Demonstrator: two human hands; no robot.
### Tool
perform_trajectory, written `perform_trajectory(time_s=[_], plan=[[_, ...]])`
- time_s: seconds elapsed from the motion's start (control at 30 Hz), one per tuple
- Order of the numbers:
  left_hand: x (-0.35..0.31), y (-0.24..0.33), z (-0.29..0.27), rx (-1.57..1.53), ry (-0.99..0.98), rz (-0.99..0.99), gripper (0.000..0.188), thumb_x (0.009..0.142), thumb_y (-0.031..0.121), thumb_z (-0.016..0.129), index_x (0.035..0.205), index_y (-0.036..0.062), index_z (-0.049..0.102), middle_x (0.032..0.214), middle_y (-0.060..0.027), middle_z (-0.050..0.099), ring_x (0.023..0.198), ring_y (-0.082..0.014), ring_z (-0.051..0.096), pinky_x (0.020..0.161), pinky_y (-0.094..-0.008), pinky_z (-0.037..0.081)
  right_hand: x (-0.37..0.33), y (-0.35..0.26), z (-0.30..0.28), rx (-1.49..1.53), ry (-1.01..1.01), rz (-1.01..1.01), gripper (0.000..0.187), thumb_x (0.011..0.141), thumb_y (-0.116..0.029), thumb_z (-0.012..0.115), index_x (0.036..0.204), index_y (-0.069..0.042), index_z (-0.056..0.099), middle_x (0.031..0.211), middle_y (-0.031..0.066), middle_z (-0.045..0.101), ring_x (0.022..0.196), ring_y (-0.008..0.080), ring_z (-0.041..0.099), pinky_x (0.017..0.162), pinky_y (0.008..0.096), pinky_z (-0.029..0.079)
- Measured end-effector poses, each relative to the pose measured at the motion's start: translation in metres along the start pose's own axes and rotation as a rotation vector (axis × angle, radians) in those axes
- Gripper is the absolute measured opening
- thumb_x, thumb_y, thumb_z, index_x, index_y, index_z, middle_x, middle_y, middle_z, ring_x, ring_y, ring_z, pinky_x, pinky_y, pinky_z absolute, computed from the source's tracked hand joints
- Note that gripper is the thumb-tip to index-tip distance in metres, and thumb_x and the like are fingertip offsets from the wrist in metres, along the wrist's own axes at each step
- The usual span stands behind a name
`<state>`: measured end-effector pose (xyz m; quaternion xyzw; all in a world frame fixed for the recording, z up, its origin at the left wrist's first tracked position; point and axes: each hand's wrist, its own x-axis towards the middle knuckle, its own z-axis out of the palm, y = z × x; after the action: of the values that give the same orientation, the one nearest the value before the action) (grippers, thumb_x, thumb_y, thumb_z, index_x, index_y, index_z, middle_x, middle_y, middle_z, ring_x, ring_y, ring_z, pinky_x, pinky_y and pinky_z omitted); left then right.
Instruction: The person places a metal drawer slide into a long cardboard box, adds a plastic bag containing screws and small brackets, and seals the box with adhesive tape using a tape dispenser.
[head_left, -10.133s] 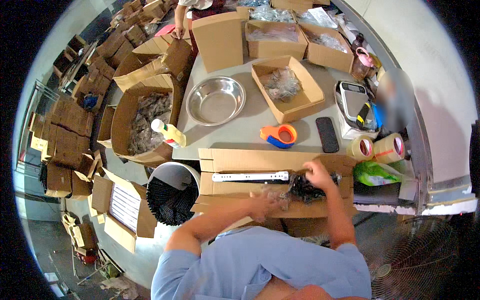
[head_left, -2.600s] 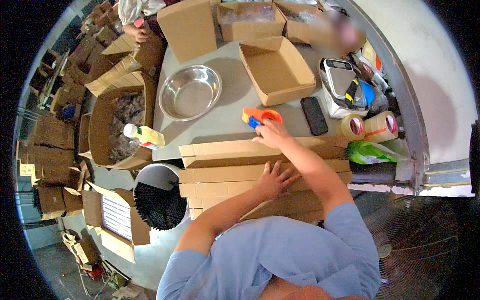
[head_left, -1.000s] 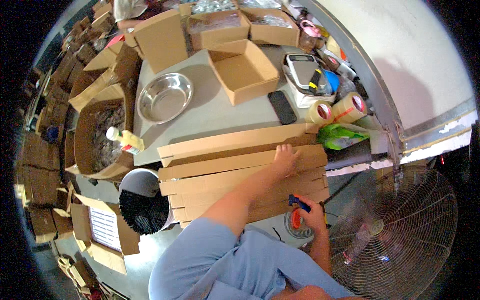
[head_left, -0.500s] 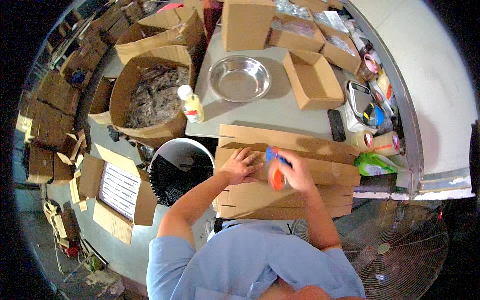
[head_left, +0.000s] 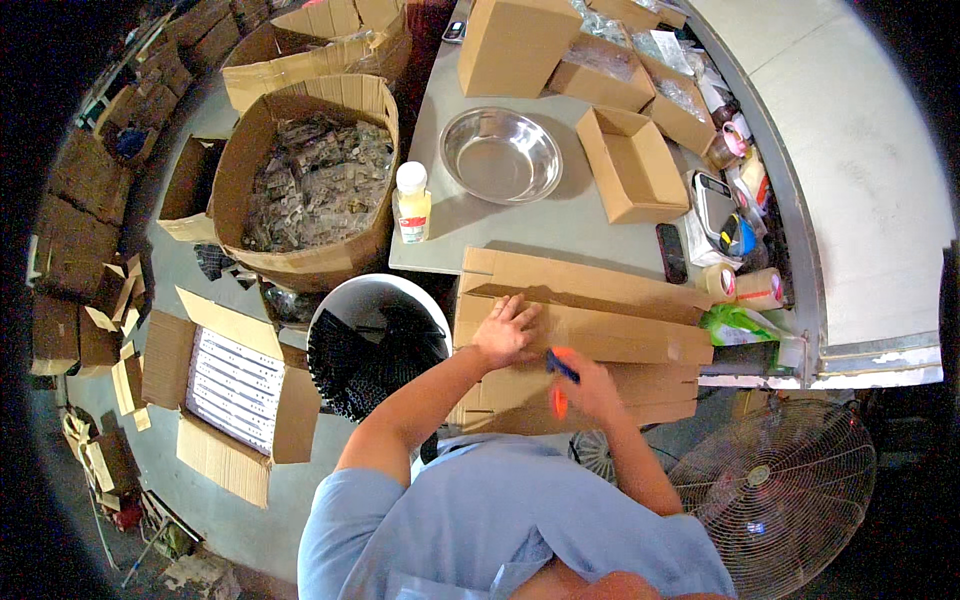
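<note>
A folded-flat cardboard box (head_left: 610, 325) with slotted flaps lies at the table's near edge in front of me. My left hand (head_left: 507, 333) rests on its left part, palm down with the fingers spread. Over the near part of the cardboard, my right hand (head_left: 592, 388) is closed round a blue and orange tape dispenser (head_left: 562, 368). Fingers and blur hide part of the dispenser. Whether it touches the cardboard I cannot tell.
A steel bowl (head_left: 502, 155), a bottle (head_left: 413, 205), an open carton (head_left: 633, 165), a phone (head_left: 672, 252) and tape rolls (head_left: 758, 288) stand on the table. Left are a white bin (head_left: 440, 310) with black pieces and a carton of white strips (head_left: 235, 390). A fan (head_left: 770, 490) stands at lower right.
My right hand has drawn the tape dispenser nearer to my body. My left hand stays flat on the cardboard. The whole view has shifted slightly.
</note>
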<state>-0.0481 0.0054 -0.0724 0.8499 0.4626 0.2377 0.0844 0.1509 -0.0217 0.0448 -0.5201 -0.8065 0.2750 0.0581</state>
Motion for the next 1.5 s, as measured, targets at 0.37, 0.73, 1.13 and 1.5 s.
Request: perform_trajectory(time_s=[0.37, 0.73, 1.13, 1.5], plan=[[0.036, 0.031, -0.015, 0.013, -0.273, -0.061, 0.057, 0.073, 0.035, 0.066, 0.119, 0.0072, 0.046, 0.141, -0.0107, 0.03, 0.131, -0.0325, 0.026, 0.104, -0.059, 0.02, -0.004, 0.037, -0.02, 0.798, -0.199, 0.421, 0.038, 0.075, -0.019, 0.059, 0.11, -0.006, 0.062, 0.096, 0.0123, 0.066, 0.086, 0.0193, 0.062, 0.079, 0.0281, 0.046], [0.076, 0.069, -0.012, 0.056, -0.496, -0.359, 0.119, 0.05, 0.048, 0.082, 0.142, 0.009, 0.018, 0.14, -0.0125, 0.031, 0.132, -0.0293, 0.026, 0.106, -0.0565, 0.015, -0.021, 0.061, -0.078, -0.177, 0.123, -0.108, 0.04, 0.074, -0.021, 0.058, 0.113, -0.012, 0.06, 0.122, 0.0115, 0.052, 0.103, 0.0313, 0.055, 0.088, 0.0379, 0.045], [0.009, 0.119, 0.063, 0.37, 0.281, -0.663, 0.083, 0.065, 0.016, 0.067, 0.138, 0.0109, 0.029, 0.143, -0.015, 0.024, 0.134, -0.0336, 0.02, 0.106, -0.0517, 0.019, 0.061, 0.062, -0.095, -0.365, -0.31, -0.409, 0.056, 0.076, -0.034, 0.066, 0.125, -0.011, 0.051, 0.127, 0.0127, 0.046, 0.115, 0.0332, 0.043, 0.1, 0.0429, 0.031], [0.03, 0.078, 0.048, -0.349, 1.162, -1.472, 0.072, 0.069, 0.023, 0.074, 0.126, 0.003, 0.034, 0.115, -0.0243, 0.052, 0.104, -0.0398, 0.054, 0.088, -0.041, 0.045, 0.201, 0.0, 0.059, 0.451, -0.836, -0.585, 0.035, 0.088, -0.013, 0.055, 0.121, -0.002, 0.053, 0.122, 0.0111, 0.055, 0.113, 0.0181, 0.049, 0.096, 0.0303, 0.038]])
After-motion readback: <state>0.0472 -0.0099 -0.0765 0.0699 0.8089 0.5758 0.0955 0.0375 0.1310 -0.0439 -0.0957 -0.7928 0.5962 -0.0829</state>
